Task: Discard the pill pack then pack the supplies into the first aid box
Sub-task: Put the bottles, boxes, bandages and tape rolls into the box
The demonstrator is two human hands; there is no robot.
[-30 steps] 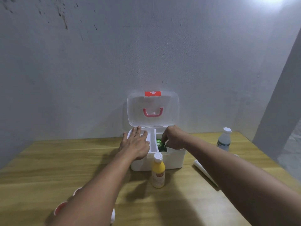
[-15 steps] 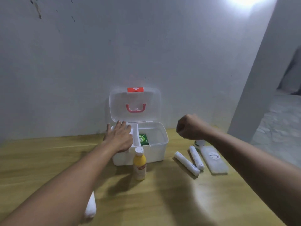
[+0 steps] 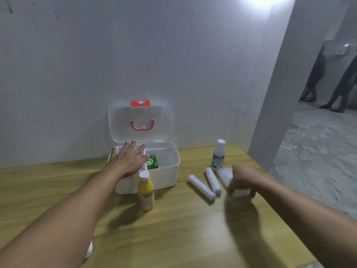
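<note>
The white first aid box [image 3: 166, 176] stands open against the wall, its clear lid [image 3: 140, 120] upright. A green packet [image 3: 152, 162] lies inside it. My left hand [image 3: 128, 161] rests flat on the box's left rim, fingers spread. My right hand [image 3: 242, 179] is down on the flat white pack [image 3: 225, 176] at the right, fingers curled around its near end. Two white rolls [image 3: 201, 187] [image 3: 213, 179] lie side by side left of that pack. A yellow bottle [image 3: 146, 191] stands in front of the box. A clear bottle [image 3: 218, 154] stands behind the pack.
The wooden table [image 3: 183, 229] ends at the right near a grey pillar [image 3: 276, 84]. A white object [image 3: 89, 249] shows partly under my left forearm. The wall runs close behind the box. A concrete floor lies beyond the table's right edge.
My right hand left the box, swung right and came down onto the flat white pack. My left hand stayed on the box rim. The view turned to the right.
</note>
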